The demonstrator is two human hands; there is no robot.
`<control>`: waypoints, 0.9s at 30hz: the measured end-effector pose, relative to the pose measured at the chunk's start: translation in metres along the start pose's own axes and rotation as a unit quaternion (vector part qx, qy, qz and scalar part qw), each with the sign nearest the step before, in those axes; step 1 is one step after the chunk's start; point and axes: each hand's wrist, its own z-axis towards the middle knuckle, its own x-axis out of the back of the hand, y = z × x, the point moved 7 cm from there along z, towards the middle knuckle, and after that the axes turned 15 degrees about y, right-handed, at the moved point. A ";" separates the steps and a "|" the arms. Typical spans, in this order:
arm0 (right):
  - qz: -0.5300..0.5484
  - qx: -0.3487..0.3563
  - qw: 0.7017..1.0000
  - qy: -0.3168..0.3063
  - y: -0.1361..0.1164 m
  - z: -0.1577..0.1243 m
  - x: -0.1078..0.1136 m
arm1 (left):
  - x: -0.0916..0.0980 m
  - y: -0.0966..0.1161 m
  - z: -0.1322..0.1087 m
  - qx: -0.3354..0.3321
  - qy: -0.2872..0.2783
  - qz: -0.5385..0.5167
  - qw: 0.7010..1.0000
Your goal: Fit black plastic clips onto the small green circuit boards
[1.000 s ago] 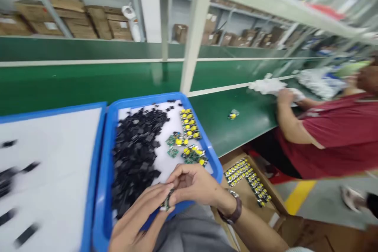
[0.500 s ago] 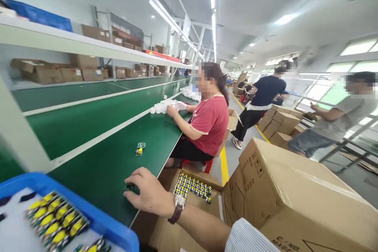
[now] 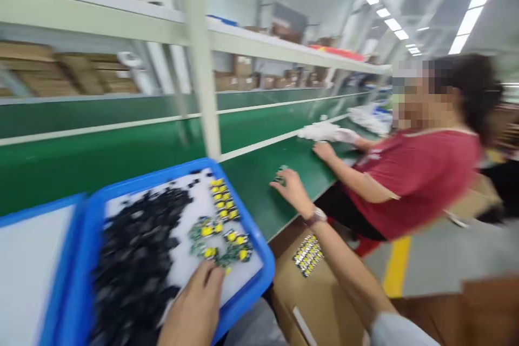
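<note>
Over the front of a blue tray (image 3: 265,259), my left hand (image 3: 198,303) has its fingers bent together beside loose green and yellow circuit boards (image 3: 211,230); whether it pinches one is hidden. Small black pieces (image 3: 138,259) are heaped in the tray's left part, and yellow-topped boards (image 3: 224,199) stand in rows at its right. My right hand (image 3: 294,189), with a watch on the wrist, is over the green bench (image 3: 259,194). Its thumb and fingers are around a small green board (image 3: 280,174), blurred by motion.
A person in a red shirt (image 3: 430,173) sits at the right, hands at white parts (image 3: 320,131) on the bench. An open carton (image 3: 332,303) below the bench edge holds a block of boards (image 3: 308,255). A white post (image 3: 205,75) rises behind the tray.
The view has swung left and down, bringing the whole tray nearer the middle. My left hand has come into view. My right hand now appears further right, still over the bench.
</note>
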 end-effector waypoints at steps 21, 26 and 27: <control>0.086 0.365 0.846 -0.380 -0.213 -0.145 -0.091 | 0.093 -0.005 -0.072 0.378 0.047 -0.114 0.918; 0.044 0.376 0.829 -0.411 -0.218 -0.170 -0.109 | 0.125 -0.029 -0.086 0.406 0.134 -0.096 0.899; 0.046 0.367 0.833 -0.412 -0.218 -0.172 -0.110 | 0.124 -0.029 -0.085 0.373 0.114 -0.062 0.919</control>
